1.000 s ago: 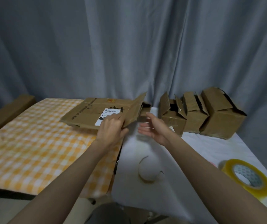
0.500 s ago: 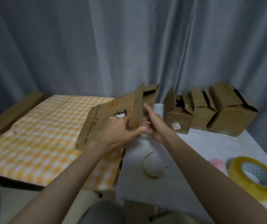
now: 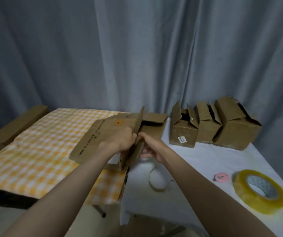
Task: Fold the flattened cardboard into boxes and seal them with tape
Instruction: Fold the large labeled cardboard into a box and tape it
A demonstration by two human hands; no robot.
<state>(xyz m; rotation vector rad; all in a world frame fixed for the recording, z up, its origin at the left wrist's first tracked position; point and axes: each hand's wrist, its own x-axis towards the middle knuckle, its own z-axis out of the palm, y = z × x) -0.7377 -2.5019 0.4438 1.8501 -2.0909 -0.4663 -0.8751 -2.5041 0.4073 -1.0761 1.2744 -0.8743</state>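
Note:
A brown cardboard box (image 3: 96, 139), partly folded open, is held tilted above the seam between the two tables. My left hand (image 3: 120, 140) grips its top panel near the right edge. My right hand (image 3: 152, 149) reaches under and into the box's open right end, fingers hidden inside. One flap (image 3: 140, 120) stands upright above my hands. Three folded boxes (image 3: 183, 134) (image 3: 207, 127) (image 3: 236, 125) stand in a row at the back right. A big roll of clear yellow tape (image 3: 258, 190) lies at the right on the white table.
An orange-checked cloth (image 3: 34, 151) covers the left table, with a long brown box (image 3: 17, 125) at its far left. On the white table (image 3: 197, 168) lie a small pink tape dispenser (image 3: 221, 177) and a loose ring of tape (image 3: 157, 179). Grey curtains hang behind.
The box was lifted off the checked table, tilted and swung toward me. My right hand moved in from open air and now sits inside its open end.

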